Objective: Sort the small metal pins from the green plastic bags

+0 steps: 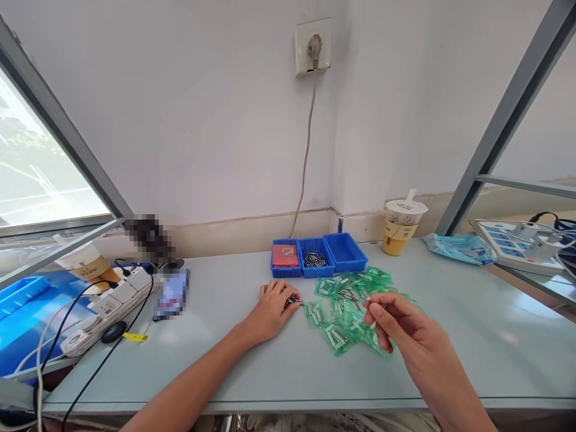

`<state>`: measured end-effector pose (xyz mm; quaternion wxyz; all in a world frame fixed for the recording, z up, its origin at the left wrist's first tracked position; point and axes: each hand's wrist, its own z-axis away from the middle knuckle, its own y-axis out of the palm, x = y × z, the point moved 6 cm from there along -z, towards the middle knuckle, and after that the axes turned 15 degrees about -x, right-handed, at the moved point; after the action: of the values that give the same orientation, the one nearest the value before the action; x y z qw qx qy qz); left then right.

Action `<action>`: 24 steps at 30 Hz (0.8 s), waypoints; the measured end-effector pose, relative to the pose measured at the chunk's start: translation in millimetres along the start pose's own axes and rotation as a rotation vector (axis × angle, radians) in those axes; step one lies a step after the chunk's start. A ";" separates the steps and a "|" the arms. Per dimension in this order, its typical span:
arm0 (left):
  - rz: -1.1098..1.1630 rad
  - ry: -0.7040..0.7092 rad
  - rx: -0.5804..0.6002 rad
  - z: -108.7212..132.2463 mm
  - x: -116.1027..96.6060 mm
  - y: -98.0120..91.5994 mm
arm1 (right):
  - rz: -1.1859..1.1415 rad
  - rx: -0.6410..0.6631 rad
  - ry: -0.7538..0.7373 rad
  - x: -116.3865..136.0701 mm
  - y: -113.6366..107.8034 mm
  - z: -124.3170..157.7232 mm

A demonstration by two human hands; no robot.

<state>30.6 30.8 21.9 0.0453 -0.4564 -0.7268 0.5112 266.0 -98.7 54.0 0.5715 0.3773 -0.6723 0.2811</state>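
My left hand (270, 311) rests on the table with its fingers curled around a few small dark metal parts (293, 300). My right hand (402, 327) is raised a little above the table, pinching one small metal pin (366, 298) between thumb and forefinger. Between and under the hands lies a heap of small green plastic bags (348, 312) with pins inside. Behind the heap stand three joined blue bins (317, 257): the left holds a red piece, the middle holds several metal pins, the right looks bare.
A lidded drink cup (400, 228) stands at the back right, next to a blue packet (459, 247). On the left are a white power strip (110, 306) with black cables, a phone (172, 294) and a blue tray (27, 312). A wall socket's cord (306, 150) hangs down.
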 end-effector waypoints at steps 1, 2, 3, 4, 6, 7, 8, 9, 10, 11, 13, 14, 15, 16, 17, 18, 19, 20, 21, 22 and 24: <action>0.005 -0.002 0.000 -0.4 0.4 0.5 | 0.004 -0.026 0.009 -3.6 -4.6 -1.7; 0.006 -0.002 0.001 -0.7 1.0 1.3 | 0.010 -0.052 0.017 -6.1 -8.6 -3.1; 0.004 -0.002 0.003 -1.0 1.7 2.2 | 0.016 -0.077 0.023 -7.1 -11.7 -4.2; 0.001 -0.003 0.003 -1.3 2.5 3.0 | 0.022 -0.096 0.026 -6.3 -13.4 -4.6; -0.001 -0.008 0.014 -1.6 3.8 4.9 | 0.036 -0.107 0.018 1.1 -12.2 -3.4; 0.000 -0.012 0.017 -1.8 4.3 5.5 | 0.049 -0.101 0.004 7.1 -9.6 -1.5; 0.002 -0.016 0.021 -2.0 4.6 5.8 | 0.068 -0.096 -0.021 14.3 -6.7 1.0; 0.004 -0.019 0.023 -2.1 4.6 5.9 | 0.093 -0.104 -0.047 21.3 -4.5 3.9; 0.006 -0.021 0.022 -2.3 4.6 5.8 | 0.117 -0.108 -0.067 27.0 -2.2 6.8; 0.008 -0.022 0.021 -2.3 4.6 5.8 | 0.132 -0.117 -0.075 30.7 -0.7 8.9; 0.006 -0.023 0.020 -2.1 5.1 6.1 | 0.135 -0.095 -0.055 30.1 2.9 9.2; 0.002 -0.024 0.021 -1.8 5.6 6.6 | 0.128 -0.068 -0.032 25.9 5.2 6.9; -0.004 -0.026 0.021 -1.4 6.4 7.2 | 0.121 -0.035 -0.004 19.8 7.8 3.1; -0.014 -0.029 0.016 -1.0 7.3 7.7 | 0.111 0.006 0.023 12.8 11.0 -1.7; -0.028 -0.034 0.004 -0.6 8.4 7.9 | 0.100 0.050 0.050 5.6 14.9 -6.7; -0.047 -0.041 -0.014 -0.3 9.5 7.7 | 0.100 0.073 0.075 -1.3 18.2 -11.9; -0.068 -0.049 -0.034 0.0 10.7 7.4 | 0.104 0.094 0.089 -6.8 21.7 -16.3; -0.091 -0.057 -0.052 0.3 11.6 7.1 | 0.114 0.111 0.099 -11.1 25.3 -19.7; -0.113 -0.064 -0.068 0.5 12.4 6.9 | 0.122 0.130 0.102 -13.8 29.1 -22.0; -0.132 -0.070 -0.077 0.6 12.9 6.8 | 0.128 0.154 0.098 -15.2 32.8 -23.1; -0.152 -0.076 -0.080 0.6 13.3 7.3 | 0.143 0.200 0.083 -16.0 38.7 -23.1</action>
<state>27.1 40.2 10.5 0.0381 -0.3817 -0.7803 0.4939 247.8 -55.4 44.7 0.5367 0.3716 -0.6420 0.4022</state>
